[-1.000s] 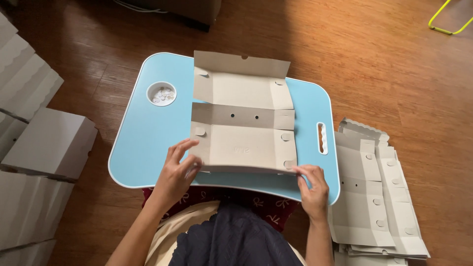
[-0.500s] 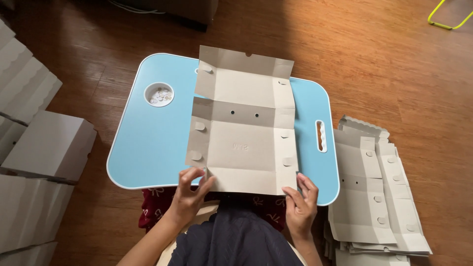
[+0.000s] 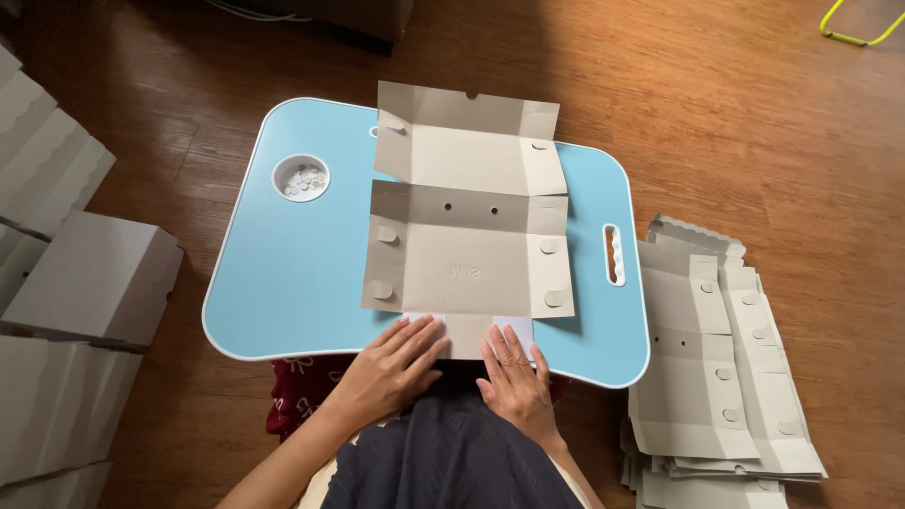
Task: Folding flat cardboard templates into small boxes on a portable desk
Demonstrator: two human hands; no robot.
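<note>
Flat die-cut cardboard box blank (image 3: 467, 231) lies unfolded, grey-brown inner side up, across the middle of the light blue lap desk (image 3: 283, 283); far flap overhangs the desk's back edge, near flap sits at the front edge by the person's lap

Left hand (image 3: 396, 368) palm down, fingers spread flat on the near flap, left of centre. Right hand (image 3: 514, 377) likewise flat, fingers together and slightly fanned, on the same flap just beside it. Neither grip pinches anything; both press down on the board, open and flat

Handling, as judged: thin board, light, stiff across panels but bends readily along the pre-scored crease lines; small round tabs and side flaps look easy to tear or crumple if yanked. Surface matte, not slippery, though the whole blank would slide on the smooth desk if pushed. Best hold looks like the panel edges near a crease, thumbs on top, fingers under, not the little tabs

Round cup recess (image 3: 301, 177) in the desk at left holds small pale discs. Stack of more flat blanks (image 3: 716, 377) on the wooden floor (image 3: 735, 123) at right, folded white boxes (image 3: 90, 278) piled at left
</note>
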